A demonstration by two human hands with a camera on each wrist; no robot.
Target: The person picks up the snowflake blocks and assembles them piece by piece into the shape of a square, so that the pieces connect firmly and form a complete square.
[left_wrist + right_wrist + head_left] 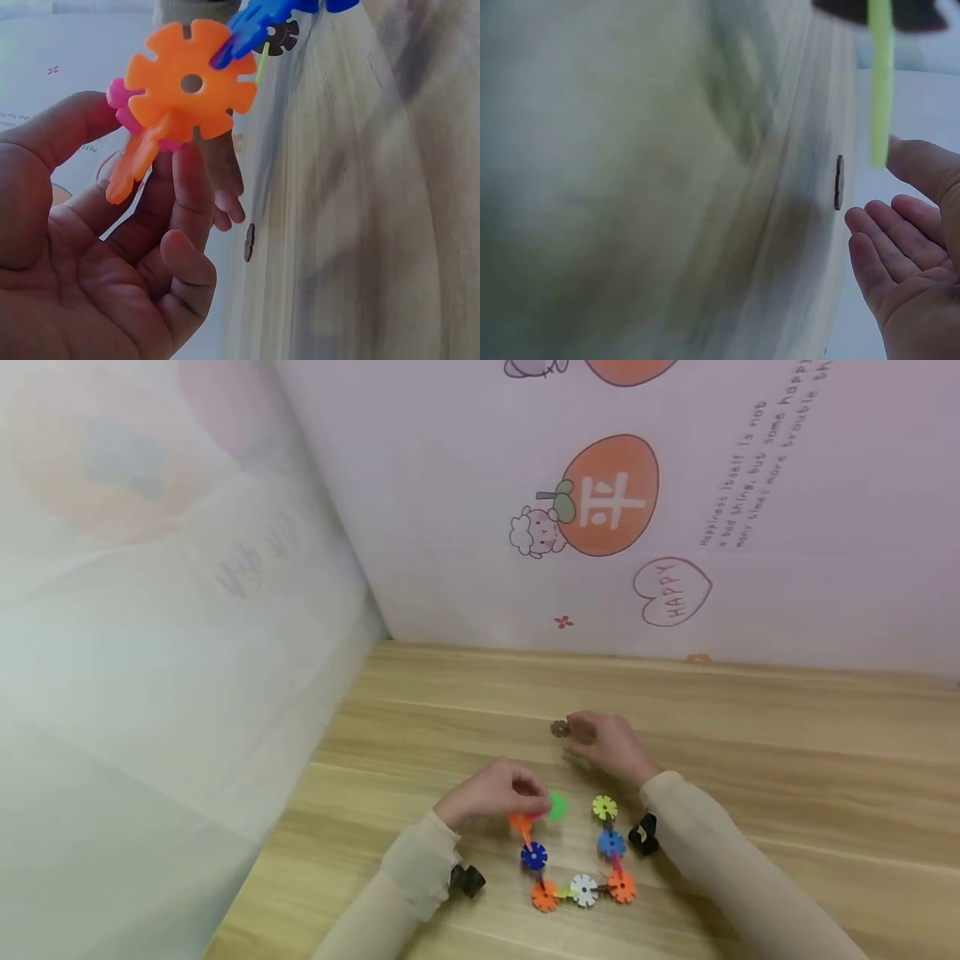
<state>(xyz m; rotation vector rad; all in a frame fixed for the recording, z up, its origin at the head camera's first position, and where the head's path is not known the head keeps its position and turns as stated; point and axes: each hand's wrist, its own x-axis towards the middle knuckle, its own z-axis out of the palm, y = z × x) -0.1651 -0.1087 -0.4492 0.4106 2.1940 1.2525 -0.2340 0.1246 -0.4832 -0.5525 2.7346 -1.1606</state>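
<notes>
My left hand [498,789] pinches a pink notched disc [120,94] between thumb and fingers. The disc is joined to an orange snowflake disc [161,64] at one end of a chain of interlocking discs, with a green disc [557,807] beside the fingertips. From there the chain runs through a dark blue disc [534,856], a white disc [584,890] and a light blue disc [611,843] to a yellow one [604,807]. My right hand [611,747] reaches, fingers apart, close beside a loose brown disc [559,728] that lies flat on the table.
The wood-grain table [825,752] meets a printed sheet [465,527] at the back and a pale sheet [187,693] on the left. A black wrist camera [643,835] on the right sleeve sits close to the chain's right side.
</notes>
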